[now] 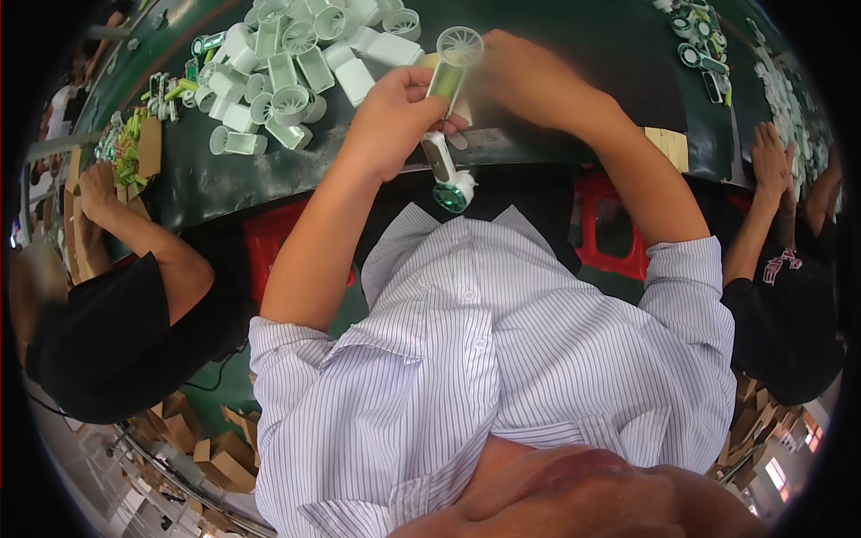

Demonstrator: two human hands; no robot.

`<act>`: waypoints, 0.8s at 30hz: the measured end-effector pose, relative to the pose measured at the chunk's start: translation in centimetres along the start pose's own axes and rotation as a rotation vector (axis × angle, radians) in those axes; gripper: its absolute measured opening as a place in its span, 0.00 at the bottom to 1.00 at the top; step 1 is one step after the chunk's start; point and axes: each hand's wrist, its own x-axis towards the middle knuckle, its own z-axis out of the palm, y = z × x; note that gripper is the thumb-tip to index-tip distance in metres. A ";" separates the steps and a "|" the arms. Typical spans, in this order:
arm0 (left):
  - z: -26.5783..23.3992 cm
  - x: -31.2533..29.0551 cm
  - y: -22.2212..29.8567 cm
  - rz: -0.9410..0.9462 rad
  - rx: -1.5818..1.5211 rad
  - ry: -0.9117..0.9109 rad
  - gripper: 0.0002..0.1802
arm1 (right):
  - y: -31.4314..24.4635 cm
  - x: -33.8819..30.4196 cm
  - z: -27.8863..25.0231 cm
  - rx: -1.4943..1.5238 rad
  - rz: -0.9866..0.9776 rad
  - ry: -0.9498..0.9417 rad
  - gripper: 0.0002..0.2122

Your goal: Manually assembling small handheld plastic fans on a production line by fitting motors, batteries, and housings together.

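Observation:
Over the near edge of the table, my left hand (399, 121) is closed on a pale green plastic fan housing (446, 81) with a round spoked grille at its top. Directly below its fingers a white fan part (441, 157) with a shiny green round end hangs past the table edge; whether those fingers grip it too I cannot tell. My right hand (525, 76) is just right of the grille, blurred, its fingertips hidden. Many similar pale green housings (291, 99) lie heaped beyond my left hand.
Small green and white assemblies (704, 49) lie at the far right of the green table (359, 152). A cardboard box (149, 148) with green parts stands at left. A person in black (117, 332) works on the left, another (785, 332) on the right. Red stools (610, 229) are below.

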 end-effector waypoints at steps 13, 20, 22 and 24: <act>0.7 1.0 -1.5 0.084 -0.112 0.184 0.22 | 3.2 -0.7 1.1 0.904 0.100 0.235 0.15; 1.2 0.8 -1.5 0.111 -0.144 0.254 0.21 | 5.4 -0.5 -0.6 1.010 0.148 0.018 0.12; 1.4 0.8 -1.5 0.125 -0.095 0.253 0.21 | 5.2 -1.5 -1.6 0.871 0.077 0.082 0.10; 1.4 1.0 -1.8 0.149 -0.019 0.243 0.19 | 4.2 -2.2 -2.5 0.822 0.097 0.083 0.10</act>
